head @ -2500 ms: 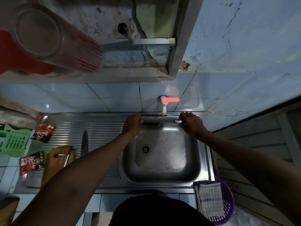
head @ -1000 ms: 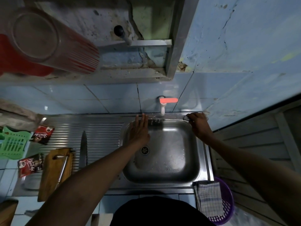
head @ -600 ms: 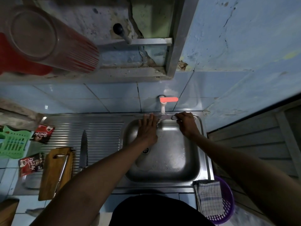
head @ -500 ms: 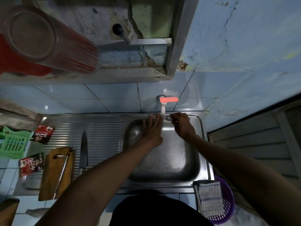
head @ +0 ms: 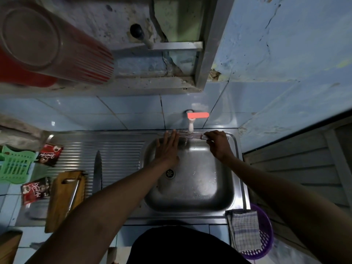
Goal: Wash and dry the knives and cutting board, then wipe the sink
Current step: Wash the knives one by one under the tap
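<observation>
My right hand (head: 219, 146) grips the handle of a knife (head: 192, 137) at the back rim of the steel sink (head: 224, 199), just under the white tap with the orange lever (head: 191, 121). The blade points left along the rim. My left hand (head: 167, 149) lies flat with straight fingers, its fingertips touching the blade's left end. A second, larger knife (head: 97, 172) lies on the ribbed drainboard (head: 118, 155). The wooden cutting board (head: 57, 204) sits at the drainboard's left front, with a slim metal utensil (head: 75, 189) lying on it.
A checked cloth (head: 244, 228) hangs over a purple basket (head: 266, 239) at the sink's front right. Two red sachets (head: 36, 192) and a green rack (head: 15, 164) lie left of the board. A red-striped tumbler (head: 57, 44) stands on the shelf above.
My right hand has drawn the knife to the right along the back rim. My left hand, gripping the blade 2.5 s ago, is now flat and has slid slightly left.
</observation>
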